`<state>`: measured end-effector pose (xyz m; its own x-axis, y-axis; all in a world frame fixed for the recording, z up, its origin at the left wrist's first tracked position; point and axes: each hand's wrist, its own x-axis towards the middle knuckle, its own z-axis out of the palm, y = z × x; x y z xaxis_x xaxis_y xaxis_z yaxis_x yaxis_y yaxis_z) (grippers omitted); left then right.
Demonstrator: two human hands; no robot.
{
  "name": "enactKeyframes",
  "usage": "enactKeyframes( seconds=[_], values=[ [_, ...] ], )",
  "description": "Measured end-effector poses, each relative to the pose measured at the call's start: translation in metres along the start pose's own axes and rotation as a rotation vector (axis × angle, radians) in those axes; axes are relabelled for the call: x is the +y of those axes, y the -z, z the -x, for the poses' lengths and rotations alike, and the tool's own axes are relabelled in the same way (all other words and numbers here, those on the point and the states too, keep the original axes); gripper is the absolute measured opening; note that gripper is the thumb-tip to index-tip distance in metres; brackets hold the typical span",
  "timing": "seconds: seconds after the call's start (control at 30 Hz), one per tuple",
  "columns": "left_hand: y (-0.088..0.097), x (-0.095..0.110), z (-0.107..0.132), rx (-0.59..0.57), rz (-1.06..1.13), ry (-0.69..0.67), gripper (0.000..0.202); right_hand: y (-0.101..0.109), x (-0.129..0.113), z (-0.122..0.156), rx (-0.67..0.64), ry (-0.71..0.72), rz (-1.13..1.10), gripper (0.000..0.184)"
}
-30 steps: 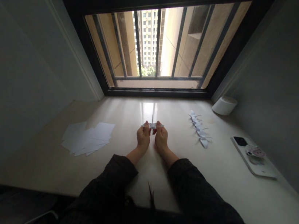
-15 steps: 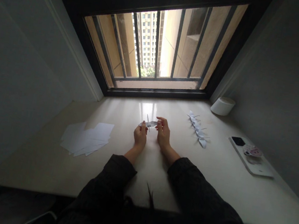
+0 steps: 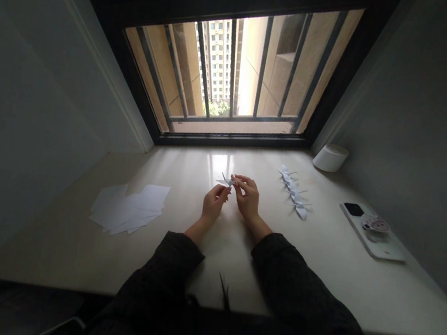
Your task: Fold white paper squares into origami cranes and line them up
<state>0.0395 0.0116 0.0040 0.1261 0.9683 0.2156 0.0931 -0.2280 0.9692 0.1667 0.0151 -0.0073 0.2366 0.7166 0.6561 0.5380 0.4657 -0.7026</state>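
A folded white paper crane [image 3: 225,181] is held up between my two hands, above the middle of the white tabletop [image 3: 230,267]. My right hand [image 3: 249,197] pinches it from the right, with thumb and fingers at its near right part. From below, my left hand [image 3: 213,201] has its fingertips closed at the crane's lower edge. One wing and a thin point stick out to the left, and the part inside the fingers is hidden. To the right, a row of several finished paper cranes [image 3: 293,192] lies on the tabletop.
Loose white paper sheets [image 3: 131,207] lie overlapping at the left. A phone [image 3: 371,233] with a round grip lies at the right. Near the right wall stands a white cylindrical object [image 3: 330,158]. A barred window [image 3: 239,76] closes off the back.
The crane has turned in my fingers, from wings spread left and right to one wing pointing left. My left hand has shifted right, closer to my right hand, and grips lower.
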Motion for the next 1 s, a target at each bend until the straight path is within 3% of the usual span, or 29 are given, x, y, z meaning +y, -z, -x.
enactKeyframes(
  seconds=[0.1,0.27,0.53,0.73,1.0],
  values=[
    [0.006,-0.003,-0.003,-0.105,-0.039,0.071,0.033,0.002,0.002,-0.003,0.032,-0.039,-0.024,0.025],
    [0.019,-0.006,-0.013,-0.154,0.168,0.186,0.055,0.000,0.006,-0.004,-0.064,-0.002,-0.108,0.024],
    [0.031,-0.003,-0.019,-0.227,0.303,0.118,0.039,-0.001,0.008,-0.005,-0.172,0.015,-0.235,0.029],
    [0.028,-0.008,-0.021,-0.174,0.302,0.091,0.022,-0.003,0.010,-0.005,-0.189,-0.032,-0.303,0.035],
    [0.025,-0.006,-0.019,-0.200,0.348,0.053,0.031,-0.002,0.009,-0.005,-0.186,-0.015,-0.309,0.032]
  ],
)
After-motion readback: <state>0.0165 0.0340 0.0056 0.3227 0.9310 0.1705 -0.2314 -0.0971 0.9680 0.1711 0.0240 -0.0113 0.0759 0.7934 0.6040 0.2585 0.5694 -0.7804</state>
